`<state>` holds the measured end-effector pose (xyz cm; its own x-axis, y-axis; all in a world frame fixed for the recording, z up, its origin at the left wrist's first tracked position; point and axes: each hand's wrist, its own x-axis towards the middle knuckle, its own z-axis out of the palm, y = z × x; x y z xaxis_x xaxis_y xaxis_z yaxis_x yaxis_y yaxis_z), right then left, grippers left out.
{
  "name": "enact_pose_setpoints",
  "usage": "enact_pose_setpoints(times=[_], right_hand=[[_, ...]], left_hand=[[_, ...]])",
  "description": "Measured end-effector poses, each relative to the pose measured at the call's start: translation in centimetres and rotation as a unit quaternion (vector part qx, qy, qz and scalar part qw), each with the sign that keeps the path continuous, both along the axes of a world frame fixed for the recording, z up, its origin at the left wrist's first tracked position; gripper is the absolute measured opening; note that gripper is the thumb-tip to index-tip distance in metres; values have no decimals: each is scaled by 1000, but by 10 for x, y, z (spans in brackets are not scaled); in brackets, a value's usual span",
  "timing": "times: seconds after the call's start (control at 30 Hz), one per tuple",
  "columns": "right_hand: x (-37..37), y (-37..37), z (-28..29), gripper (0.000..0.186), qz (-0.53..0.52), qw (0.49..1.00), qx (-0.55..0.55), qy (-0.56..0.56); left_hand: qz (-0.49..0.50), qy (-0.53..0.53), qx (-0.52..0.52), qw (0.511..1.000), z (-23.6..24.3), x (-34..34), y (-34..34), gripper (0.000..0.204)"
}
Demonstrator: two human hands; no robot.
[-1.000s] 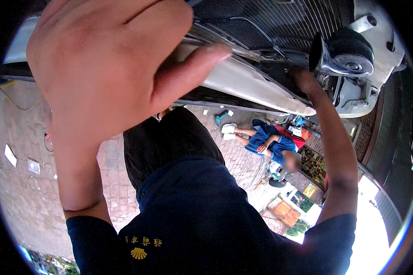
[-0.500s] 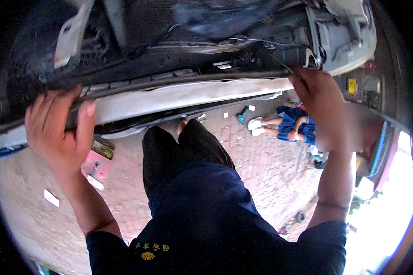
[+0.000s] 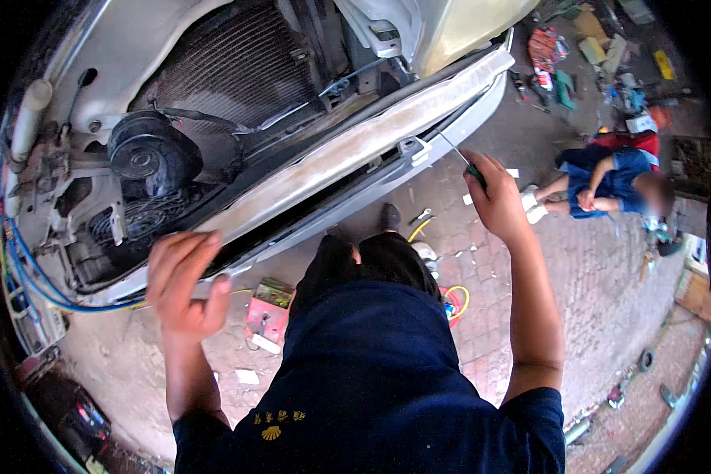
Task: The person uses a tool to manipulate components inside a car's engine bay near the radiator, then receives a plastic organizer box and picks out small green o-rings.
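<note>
The front of a car, with a long whitish crossbar [image 3: 347, 138], runs diagonally before me. Below it lies a pale grey bumper cover [image 3: 466, 122], a dark gap between them. My right hand [image 3: 499, 197] grips a screwdriver [image 3: 475, 174] by its dark green handle, its thin shaft pointing up and left toward the cover. Fingers apart, my left hand [image 3: 183, 288] is in front of the bar's left end and holds nothing. Whether it touches the car I cannot tell. Behind the bar are a finned radiator [image 3: 213, 71] and a round black part [image 3: 150, 154].
A person in blue [image 3: 620, 182] sits on the right, near scattered tools and parts. On the brick floor are a red box [image 3: 267, 320], a wrench [image 3: 423, 215] and a yellow hose [image 3: 460, 296]. Blue cables [image 3: 47, 288] hang at the car's left corner.
My view has swung, and the car now slants upward to the right. The left hand has come off the crossbar. My right hand has left its right end and is lower, the screwdriver plainly visible.
</note>
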<state>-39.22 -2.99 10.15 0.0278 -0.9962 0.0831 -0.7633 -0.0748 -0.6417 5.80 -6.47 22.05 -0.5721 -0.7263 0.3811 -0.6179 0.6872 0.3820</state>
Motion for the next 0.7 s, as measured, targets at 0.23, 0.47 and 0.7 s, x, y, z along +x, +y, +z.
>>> enact_pose_setpoints(times=[0.23,0.47,0.7], right_hand=[[0,-78,-83,27,114,987,-105,48],[11,-114,-140,42,155,982,5,-105],[48,-137,-190,38,132,959,-28,-248]], left_hand=[[-7,6,136,991,11,-94,-57,33],[30,-22,421,906,-40,-143,-126,40],[10,-134,430,893,-130,-160,-184,73]])
